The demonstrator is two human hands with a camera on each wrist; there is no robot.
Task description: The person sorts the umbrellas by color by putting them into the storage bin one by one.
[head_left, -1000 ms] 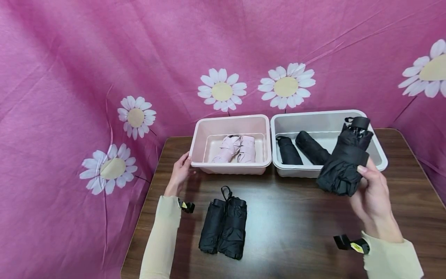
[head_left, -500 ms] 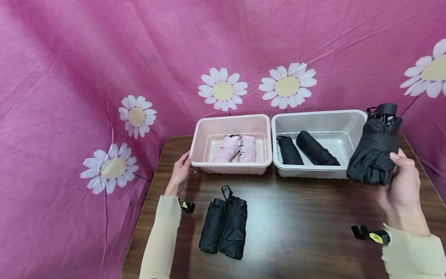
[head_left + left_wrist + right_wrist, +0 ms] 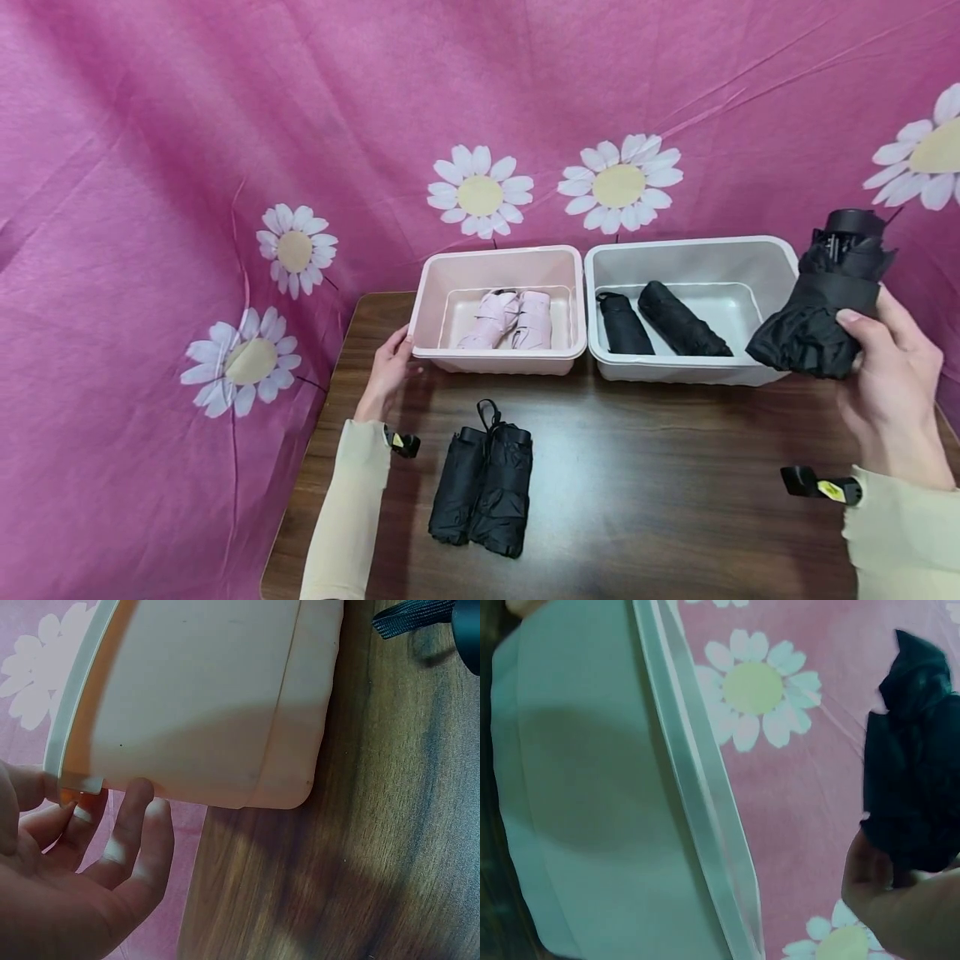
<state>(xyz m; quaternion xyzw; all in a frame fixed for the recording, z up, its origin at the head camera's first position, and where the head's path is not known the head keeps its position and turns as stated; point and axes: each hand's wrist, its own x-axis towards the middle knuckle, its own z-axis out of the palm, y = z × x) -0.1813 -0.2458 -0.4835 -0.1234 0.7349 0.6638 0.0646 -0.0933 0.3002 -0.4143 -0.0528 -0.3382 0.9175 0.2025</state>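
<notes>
My right hand (image 3: 896,379) grips a folded black umbrella (image 3: 825,312) in the air at the right end of the white bin (image 3: 682,368), its handle end pointing up and away. In the right wrist view this umbrella (image 3: 919,772) is dark, beside the bin's wall. My left hand (image 3: 388,371) holds the front left corner of the pink bin (image 3: 495,364); in the left wrist view the thumb lies at the rim and the fingers (image 3: 135,832) bend beneath it. Two pink umbrellas (image 3: 491,321) lie in the pink bin, two black umbrellas (image 3: 682,321) in the white one.
Two more folded black umbrellas (image 3: 501,492) lie side by side on the brown wooden table (image 3: 637,500), in front of the pink bin. The bins stand next to each other at the back, near a pink cloth (image 3: 375,100) with printed daisies.
My right hand has carried the black umbrella to the right and slightly up, from over the white bin's front right part to its right end. The left hand stays at the pink bin.
</notes>
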